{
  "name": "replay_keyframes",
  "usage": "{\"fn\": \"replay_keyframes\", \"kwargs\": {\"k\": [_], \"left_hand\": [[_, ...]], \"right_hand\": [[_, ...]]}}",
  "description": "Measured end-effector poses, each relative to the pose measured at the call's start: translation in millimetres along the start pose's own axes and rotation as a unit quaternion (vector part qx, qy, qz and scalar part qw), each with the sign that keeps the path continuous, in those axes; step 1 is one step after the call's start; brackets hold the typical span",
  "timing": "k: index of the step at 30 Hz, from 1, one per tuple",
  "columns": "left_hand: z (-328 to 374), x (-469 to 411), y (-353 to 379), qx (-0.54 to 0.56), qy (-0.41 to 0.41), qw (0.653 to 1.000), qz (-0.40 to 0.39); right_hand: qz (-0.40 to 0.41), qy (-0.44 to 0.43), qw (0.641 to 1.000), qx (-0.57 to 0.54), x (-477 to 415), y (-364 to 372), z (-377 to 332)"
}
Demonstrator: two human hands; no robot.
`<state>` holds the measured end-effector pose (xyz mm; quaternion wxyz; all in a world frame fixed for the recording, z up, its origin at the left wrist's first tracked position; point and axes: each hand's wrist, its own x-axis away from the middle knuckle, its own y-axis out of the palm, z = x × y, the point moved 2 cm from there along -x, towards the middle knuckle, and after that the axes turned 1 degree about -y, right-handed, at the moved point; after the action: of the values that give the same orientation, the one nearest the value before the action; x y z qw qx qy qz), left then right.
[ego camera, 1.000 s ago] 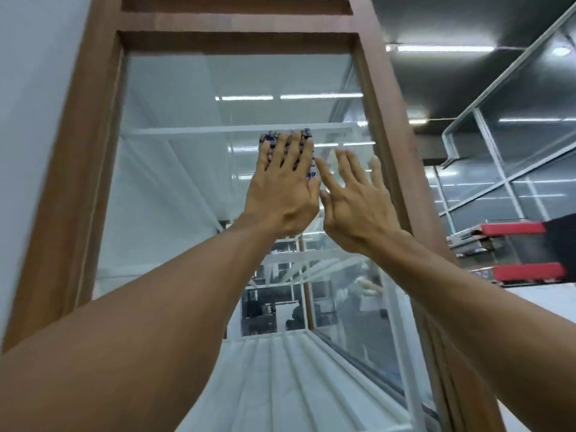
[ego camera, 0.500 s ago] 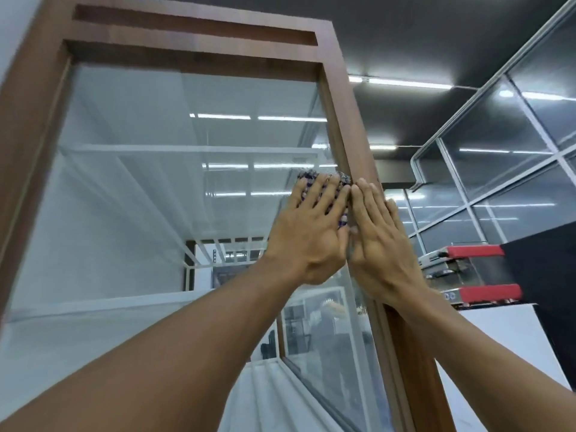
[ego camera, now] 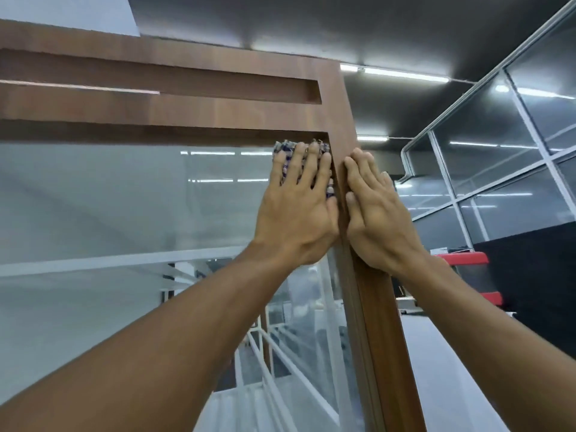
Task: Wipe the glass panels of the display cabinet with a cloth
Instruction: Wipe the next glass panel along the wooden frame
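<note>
Display cabinet glass panel [ego camera: 124,207] is where my worry sits. The checked blue-and-white cloth [ego camera: 283,148] is right in the pane's top corner, tight against the wooden upright [ego camera: 377,322] and just under the top rail [ego camera: 187,110]. The left grip [ego camera: 296,219] lies flat over it, fingers spread and straight, pressing it to the glass and not pinching it. The right grip [ego camera: 377,219] is flat too, fingers close together, on the outer face of the upright.

Nothing curls round the cloth, so I judge it could slide out from under the palm on the next stroke and drop. It looks bunched and smaller than the hand. The heel of the hand may be on bare glass and could leave smears where the pane should come clean. Jammed this close to the upright, the cloth may ride onto the wood and miss the last strip of glass. A hard push at this reach could flex the pane.

The glass is smooth and reflective, showing the ceiling lights. A glass shelf [ego camera: 109,260] crosses inside, well left of the upright. Beyond the upright stand a glazed office partition [ego camera: 514,151], a red-topped object [ego camera: 467,260] I can't identify, and what looks like a white counter [ego camera: 442,369]. A strip light [ego camera: 405,75] runs above.
</note>
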<state>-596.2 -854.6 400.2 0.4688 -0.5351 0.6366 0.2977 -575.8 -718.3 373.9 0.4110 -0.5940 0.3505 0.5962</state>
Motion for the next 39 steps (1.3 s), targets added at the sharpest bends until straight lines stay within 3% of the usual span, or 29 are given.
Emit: {"fn": "replay_keyframes", "kwargs": {"k": [6, 9, 12, 17, 24, 29, 39], "left_hand": [[2.2, -14.7, 4.4, 0.072, -0.026, 0.989, 0.125], [19.1, -18.1, 3.1, 0.208, -0.082, 0.960, 0.169], [35.1, -20.3, -1.5, 0.336, -0.103, 0.922, 0.161], [42.4, -27.6, -1.4, 0.251, -0.108, 0.958, 0.081], [45.7, -28.2, -6.3, 0.227, -0.121, 0.966, 0.037], [56.9, -7.1, -2.2, 0.230, -0.133, 0.964, 0.021], [73.4, -16.3, 5.2, 0.233, -0.177, 0.953, 0.075]], "right_hand": [[0.026, -0.021, 0.996, -0.081, -18.9, 11.4, 16.7], [0.032, -0.021, 0.988, -0.147, -17.7, 13.8, 20.7], [0.026, 0.011, 0.973, -0.228, -13.8, 12.0, 16.3], [-0.027, 0.136, 0.927, -0.349, -2.6, 0.5, 18.8], [-0.060, 0.210, 0.903, -0.371, -18.7, -28.7, 24.8], [-0.063, 0.232, 0.890, -0.388, -14.9, -24.5, 26.1], [-0.062, 0.182, 0.860, -0.472, -11.0, 5.5, 44.2]]}}
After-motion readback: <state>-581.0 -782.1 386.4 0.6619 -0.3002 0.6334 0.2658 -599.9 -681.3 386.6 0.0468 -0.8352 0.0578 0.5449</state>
